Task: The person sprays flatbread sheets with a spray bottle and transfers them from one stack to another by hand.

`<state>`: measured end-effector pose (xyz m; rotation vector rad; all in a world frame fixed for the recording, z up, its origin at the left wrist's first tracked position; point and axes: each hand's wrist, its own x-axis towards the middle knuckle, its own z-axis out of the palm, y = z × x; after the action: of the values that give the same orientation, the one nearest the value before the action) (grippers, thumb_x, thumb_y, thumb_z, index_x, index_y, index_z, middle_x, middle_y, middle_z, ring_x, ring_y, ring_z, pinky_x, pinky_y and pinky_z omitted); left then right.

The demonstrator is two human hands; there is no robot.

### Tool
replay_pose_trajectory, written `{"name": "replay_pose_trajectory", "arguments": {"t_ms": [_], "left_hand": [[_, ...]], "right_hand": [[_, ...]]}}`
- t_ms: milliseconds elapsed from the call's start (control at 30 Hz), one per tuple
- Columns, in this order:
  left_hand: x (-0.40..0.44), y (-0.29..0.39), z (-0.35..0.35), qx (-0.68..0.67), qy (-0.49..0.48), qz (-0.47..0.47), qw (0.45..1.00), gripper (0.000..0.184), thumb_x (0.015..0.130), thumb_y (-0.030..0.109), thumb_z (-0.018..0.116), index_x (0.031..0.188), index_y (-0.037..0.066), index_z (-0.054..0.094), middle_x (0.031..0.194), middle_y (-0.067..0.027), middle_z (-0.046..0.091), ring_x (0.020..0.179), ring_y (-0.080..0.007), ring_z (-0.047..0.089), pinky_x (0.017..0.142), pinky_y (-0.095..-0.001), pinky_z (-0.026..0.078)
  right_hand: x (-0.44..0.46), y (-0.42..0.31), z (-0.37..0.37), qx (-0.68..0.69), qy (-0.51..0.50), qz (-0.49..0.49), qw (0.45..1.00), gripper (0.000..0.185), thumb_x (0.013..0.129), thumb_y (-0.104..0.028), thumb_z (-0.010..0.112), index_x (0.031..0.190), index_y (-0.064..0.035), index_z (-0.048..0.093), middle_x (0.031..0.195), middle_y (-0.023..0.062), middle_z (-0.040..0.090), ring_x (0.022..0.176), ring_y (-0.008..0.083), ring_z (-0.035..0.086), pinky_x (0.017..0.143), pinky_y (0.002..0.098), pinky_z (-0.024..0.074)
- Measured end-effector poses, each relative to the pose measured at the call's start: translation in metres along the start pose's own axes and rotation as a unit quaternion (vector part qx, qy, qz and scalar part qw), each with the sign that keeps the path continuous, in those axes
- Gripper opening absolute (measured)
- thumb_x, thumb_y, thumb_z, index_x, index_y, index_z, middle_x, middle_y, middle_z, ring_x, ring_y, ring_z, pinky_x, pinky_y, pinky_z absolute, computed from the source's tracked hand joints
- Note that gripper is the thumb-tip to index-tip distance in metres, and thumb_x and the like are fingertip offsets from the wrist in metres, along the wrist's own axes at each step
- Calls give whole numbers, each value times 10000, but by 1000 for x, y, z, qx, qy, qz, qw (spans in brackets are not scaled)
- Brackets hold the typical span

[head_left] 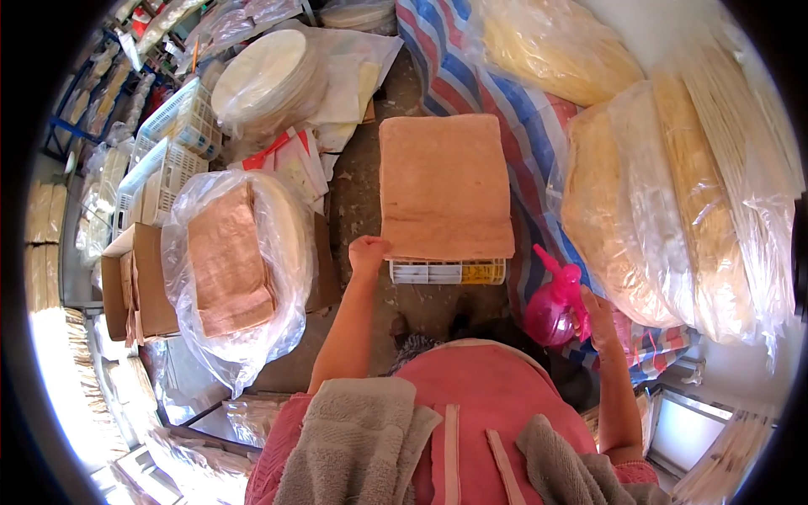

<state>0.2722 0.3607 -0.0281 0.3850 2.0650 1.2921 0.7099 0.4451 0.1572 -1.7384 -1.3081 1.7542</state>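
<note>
A stack of flat brown sheets (446,181) lies over a white plastic crate (427,273), whose slotted front side shows below it. My left hand (369,252) is closed at the stack's near left corner, the fingers pinching the edge there. Off to the right of the crate, my right hand (599,321) is wrapped around the handle of a pink spray bottle (551,311). The bottle stays upright, with its nozzle pointing up and to the left, apart from the sheets.
More folded brown sheets (223,261) rest on a plastic-wrapped round stack (290,252) at left, beside a cardboard box (151,282). Striped cloth (518,118) and bagged pale strands (648,202) line the right. White baskets (172,172) and round discs (265,71) stand back left.
</note>
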Motion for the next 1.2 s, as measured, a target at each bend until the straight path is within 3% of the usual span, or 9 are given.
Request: {"name": "replay_pose_trajectory", "arguments": {"t_ms": [400,500,667,767,867,967,1033,1133,1200], "left_hand": [[-23,88,11,-295,-172,-117,933,179,812,68,555,974,4,595,817,-8,605,740,-92,574,589,-223,437],[-47,143,19,-321,-141,-13,936,192,841,83,550,1012,11,602,813,9,600,738,-71,559,602,-225,438],[-100,232,6,-14,-39,344,938,252,853,64,547,1098,15,583,784,-30,603,687,-76,548,582,-229,443],[-154,252,-8,275,-48,548,788,334,784,-4,532,1117,-20,558,891,-136,622,736,-185,607,587,-273,481],[-184,232,14,286,16,664,691,372,741,16,534,1106,-55,531,1011,-166,600,828,-264,618,645,-327,512],[-174,154,53,409,-3,628,662,379,728,54,538,1084,-72,513,1092,-180,555,928,-280,601,692,-348,517],[-153,94,74,523,-113,493,686,382,730,82,552,1083,-56,502,1123,-194,533,994,-331,567,747,-392,504],[-130,31,66,432,-261,443,741,404,724,106,595,1087,-47,505,1136,-207,518,1031,-353,532,792,-408,476],[-127,32,57,373,-235,482,757,423,731,112,617,1106,-43,498,1130,-217,516,1030,-370,516,826,-418,454]], "right_hand": [[-4,-2,0,0,10,-5,1000,469,880,-480,513,696,-55,588,518,22,517,412,97,472,384,221,368],[-5,1,-1,22,10,-6,1000,470,886,-469,507,687,-51,586,515,29,516,411,104,468,386,229,363],[-5,-1,-5,18,11,-23,1000,462,898,-446,496,684,-48,588,514,35,512,407,111,460,385,238,359],[-9,-7,-3,26,25,-59,998,453,902,-439,493,695,-47,585,521,31,515,409,105,462,379,233,355],[-10,-5,-6,3,50,-90,995,453,898,-446,496,700,-48,582,524,30,517,409,104,464,375,230,354],[-10,-8,-11,0,44,-59,997,451,894,-451,501,703,-50,579,523,27,516,408,104,464,372,229,353],[-10,-15,-12,0,30,-32,999,439,897,-448,500,712,-57,578,536,24,516,421,97,466,381,225,359],[-10,-30,-11,-56,-24,-49,997,435,906,-440,490,712,-60,574,554,24,518,438,92,469,400,218,370],[-14,-45,-9,-107,-61,-37,992,404,907,-419,504,793,-46,607,570,5,509,469,76,463,427,216,368]]}}
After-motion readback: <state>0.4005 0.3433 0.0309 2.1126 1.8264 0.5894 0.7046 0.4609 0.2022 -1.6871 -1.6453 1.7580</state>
